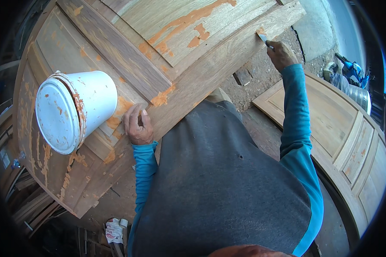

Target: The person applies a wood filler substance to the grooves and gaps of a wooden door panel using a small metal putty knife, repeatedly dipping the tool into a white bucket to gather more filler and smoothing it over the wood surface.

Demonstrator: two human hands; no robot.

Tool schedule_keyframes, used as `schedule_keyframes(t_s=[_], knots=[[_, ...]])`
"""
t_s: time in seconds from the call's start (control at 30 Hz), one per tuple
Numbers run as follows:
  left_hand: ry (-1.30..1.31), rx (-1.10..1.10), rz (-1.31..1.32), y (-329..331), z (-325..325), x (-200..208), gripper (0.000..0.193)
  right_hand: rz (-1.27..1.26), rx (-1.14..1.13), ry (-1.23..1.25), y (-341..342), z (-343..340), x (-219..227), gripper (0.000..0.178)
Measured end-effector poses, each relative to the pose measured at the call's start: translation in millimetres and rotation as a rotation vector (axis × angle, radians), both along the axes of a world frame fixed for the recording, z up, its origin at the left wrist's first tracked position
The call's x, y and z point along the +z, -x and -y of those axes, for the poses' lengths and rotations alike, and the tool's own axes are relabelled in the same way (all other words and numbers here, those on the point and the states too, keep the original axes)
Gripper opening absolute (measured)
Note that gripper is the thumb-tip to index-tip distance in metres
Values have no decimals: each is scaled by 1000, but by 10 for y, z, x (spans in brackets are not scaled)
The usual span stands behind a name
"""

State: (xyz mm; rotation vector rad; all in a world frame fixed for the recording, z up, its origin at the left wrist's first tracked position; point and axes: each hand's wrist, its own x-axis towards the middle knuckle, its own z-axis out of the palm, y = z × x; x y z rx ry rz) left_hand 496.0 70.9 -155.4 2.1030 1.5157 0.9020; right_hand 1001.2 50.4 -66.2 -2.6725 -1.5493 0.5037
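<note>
A panelled wooden door (pixel 210 81) lies in front of me, smeared with orange filler (pixel 162 97) along its joints and panels. My right hand (pixel 282 55) is closed around the handle of a putty knife (pixel 262 37). The knife's blade meets the door's long edge rail near its far right end, beside a small orange patch. My left hand (pixel 139 125) rests on the door by a joint, fingers bent and thumb apart, with nothing visible in it. Left of that hand, a white lidded bucket (pixel 94 96) lies tipped on its side, its rim crusted with orange filler.
Another panelled wooden door (pixel 330 115) lies to the right. Beyond it sit a metal can (pixel 359 97) and a blue item (pixel 354 70). Wood strips (pixel 34 205) are piled at lower left, and a white printed packet (pixel 114 230) lies near the bottom. The ground (pixel 261 85) has debris.
</note>
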Motion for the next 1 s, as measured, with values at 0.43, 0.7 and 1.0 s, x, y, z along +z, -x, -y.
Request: schedule_keyframes(t_s=[0.43,0.7,1.0], knots=[[-1,-1,5,-8,-12,18,23,-42,142,93,-370,-43,-150,41],[-12,-3,26,10,-20,-15,22,-16,174,103,-128,-87,47,40],[-18,-32,28,61,-31,-21,23,-70,169,3,-355,-144,90,40]])
